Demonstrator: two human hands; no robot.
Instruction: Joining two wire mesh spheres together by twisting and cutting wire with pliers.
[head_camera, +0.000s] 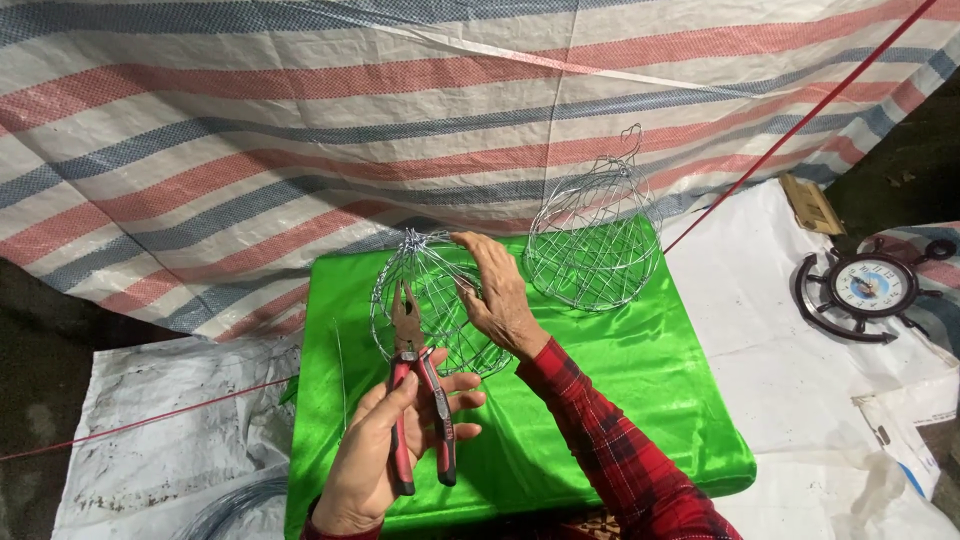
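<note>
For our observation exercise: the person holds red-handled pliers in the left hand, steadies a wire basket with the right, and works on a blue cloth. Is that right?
Not quite. The cloth is bright green, not blue, as the head view shows. The rest holds: left hand grips the red-handled pliers, right hand steadies the wire basket.

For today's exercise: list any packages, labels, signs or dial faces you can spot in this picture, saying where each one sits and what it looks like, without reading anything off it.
Clock: on the white sheet at the right, round pale dial in a dark ship's-wheel frame.
Cardboard piece: beyond the clock at the sheet's edge, flat, brown, oblong.
White plastic bag: near the clock at lower right, crumpled, with a small blue patch.
No screens or signs show.
</note>
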